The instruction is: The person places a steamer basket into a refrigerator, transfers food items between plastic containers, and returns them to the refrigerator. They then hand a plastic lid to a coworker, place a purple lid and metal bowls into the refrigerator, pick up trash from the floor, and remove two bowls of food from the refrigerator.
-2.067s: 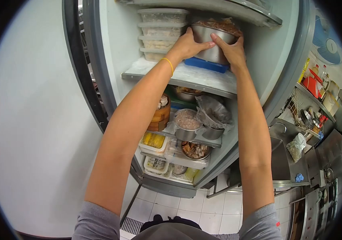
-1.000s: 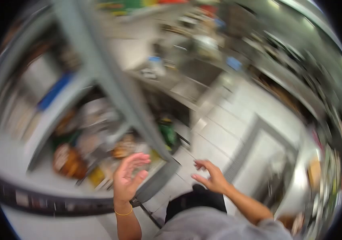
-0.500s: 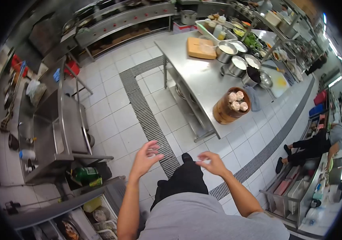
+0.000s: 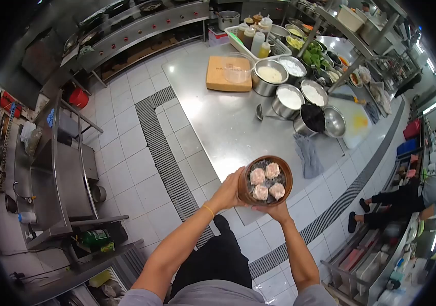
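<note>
A round bamboo steamer basket (image 4: 285, 197) holding several pink, pleated dumplings (image 4: 260, 192) is between my hands at the near corner of a steel table (image 4: 197, 117). My left hand (image 4: 229, 191) is closed round the basket's left side, its fingertips hidden behind the wall. My right hand (image 4: 275, 210) grips the basket's near lower side, with its fingers mostly under it. A grey cloth (image 4: 308, 157) lies on the table just beyond the basket.
Farther back on the table are a cardboard box (image 4: 223, 81), metal pots of white contents (image 4: 288, 97), a ladle (image 4: 259, 112) and squeeze bottles (image 4: 258, 45). A steel sink unit (image 4: 57, 188) stands left. A person (image 4: 427, 196) is at the right counter.
Both hands have moved forward from empty air and taken hold of the steamer basket. The basket appears nearer to me, and the cloth behind it is now in full view.
</note>
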Motion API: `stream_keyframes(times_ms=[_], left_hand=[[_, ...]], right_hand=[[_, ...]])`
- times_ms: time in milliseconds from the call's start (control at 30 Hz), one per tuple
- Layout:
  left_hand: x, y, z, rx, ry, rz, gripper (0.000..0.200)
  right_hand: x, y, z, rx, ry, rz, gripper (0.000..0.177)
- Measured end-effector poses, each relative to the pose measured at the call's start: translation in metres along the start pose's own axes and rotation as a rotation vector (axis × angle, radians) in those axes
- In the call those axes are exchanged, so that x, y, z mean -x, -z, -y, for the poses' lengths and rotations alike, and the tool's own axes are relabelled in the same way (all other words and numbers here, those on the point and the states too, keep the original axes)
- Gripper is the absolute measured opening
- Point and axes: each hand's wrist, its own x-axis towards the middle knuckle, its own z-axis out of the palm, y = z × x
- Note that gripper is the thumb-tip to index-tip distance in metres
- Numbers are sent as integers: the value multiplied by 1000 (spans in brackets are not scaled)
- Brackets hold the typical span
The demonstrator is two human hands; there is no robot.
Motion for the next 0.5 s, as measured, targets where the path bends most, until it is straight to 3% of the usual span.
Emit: stream_keyframes(times_ms=[167, 300, 433, 500], left_hand=[[27, 8, -26, 122, 76, -87, 126], [67, 42, -54, 48, 39, -249, 124], [145, 94, -71, -6, 157, -370, 126], [190, 126, -114, 21, 278, -557, 127]], right_hand=[[0, -1, 18, -14, -10, 119, 88], [-9, -22, 70, 58, 168, 199, 82], [-16, -86, 153, 131, 258, 398, 87], [-22, -124, 173, 69, 228, 551, 87]])
